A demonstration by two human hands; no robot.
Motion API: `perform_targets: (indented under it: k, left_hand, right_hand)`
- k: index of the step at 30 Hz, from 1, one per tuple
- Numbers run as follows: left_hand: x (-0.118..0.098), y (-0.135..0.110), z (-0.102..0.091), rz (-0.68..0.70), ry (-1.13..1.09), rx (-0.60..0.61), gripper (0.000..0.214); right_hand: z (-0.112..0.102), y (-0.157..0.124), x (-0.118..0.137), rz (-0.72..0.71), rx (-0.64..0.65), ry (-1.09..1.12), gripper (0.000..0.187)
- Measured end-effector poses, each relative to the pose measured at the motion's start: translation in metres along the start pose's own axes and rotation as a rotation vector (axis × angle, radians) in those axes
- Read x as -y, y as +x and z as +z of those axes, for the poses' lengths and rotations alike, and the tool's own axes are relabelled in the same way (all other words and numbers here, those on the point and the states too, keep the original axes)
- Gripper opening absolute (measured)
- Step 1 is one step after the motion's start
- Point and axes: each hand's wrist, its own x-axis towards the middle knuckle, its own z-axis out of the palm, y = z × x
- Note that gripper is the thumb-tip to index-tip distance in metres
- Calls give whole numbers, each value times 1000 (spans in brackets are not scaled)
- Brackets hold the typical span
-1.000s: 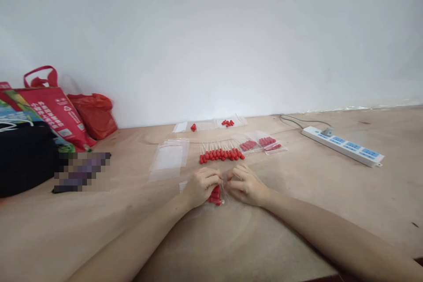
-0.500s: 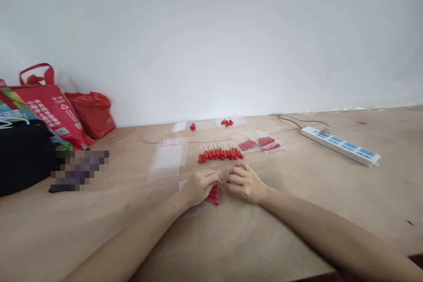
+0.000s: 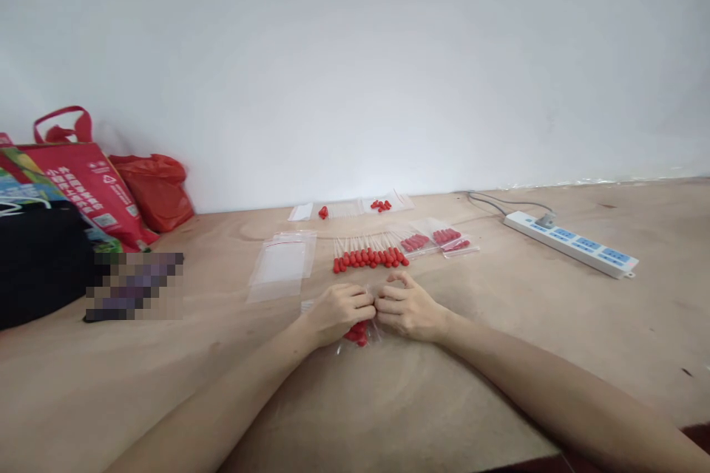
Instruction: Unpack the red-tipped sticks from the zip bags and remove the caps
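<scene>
My left hand (image 3: pixel 339 312) is closed on a clear zip bag (image 3: pixel 375 334). Red-headed sticks (image 3: pixel 356 335) show inside the bag, under my palm, though most of their length is hidden. From the other side, the bent fingers of my right hand (image 3: pixel 409 312) pinch the bag's edge, and the fingertips of both hands meet there. Just beyond my hands lies a row of loose red-headed sticks (image 3: pixel 369 259), their thin pale stems pointing away from me. Filled bags (image 3: pixel 416 243) with red-headed sticks lie to the right of that row.
Flat clear bags (image 3: pixel 282 259) lie to the left of the sticks. Further back are more bags (image 3: pixel 347 208) with small red pieces. A white power strip (image 3: pixel 571 242) is at the right. Red carrier bags (image 3: pixel 149 188) and a black bag (image 3: pixel 41 266) stand at the left.
My fingertips have come together at the bag's edge, the right hand shifting slightly left. The bag has tilted a little, and fewer of its red heads show.
</scene>
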Motion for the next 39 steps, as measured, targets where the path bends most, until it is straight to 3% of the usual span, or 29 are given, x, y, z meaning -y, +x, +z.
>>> perform_targets:
  k: [4,11,14,16,20,27,39]
  left_hand:
    - [3,-5,-3,-76,-96,60,31]
    - [0,-16,-10,-400,-288,58,23]
    - [-9,-29,-16,-508,-390,126,43]
    - [-14,-39,-19,-538,-429,157,52]
    - [-20,-50,-22,-605,-467,165,51]
    - [-23,-39,-25,-626,-541,157,50]
    - [-17,-50,-25,-696,-524,173,48]
  right_hand:
    - [0,-4,-4,10,50,58,33]
    - [-6,-7,-5,127,119,257,14]
    - [-8,-8,-3,253,179,450,9]
    - [-7,-9,-1,361,199,536,11]
    - [0,-8,4,553,165,624,14]
    - [4,-4,7,660,197,622,9]
    - [2,-6,2,764,298,644,67]
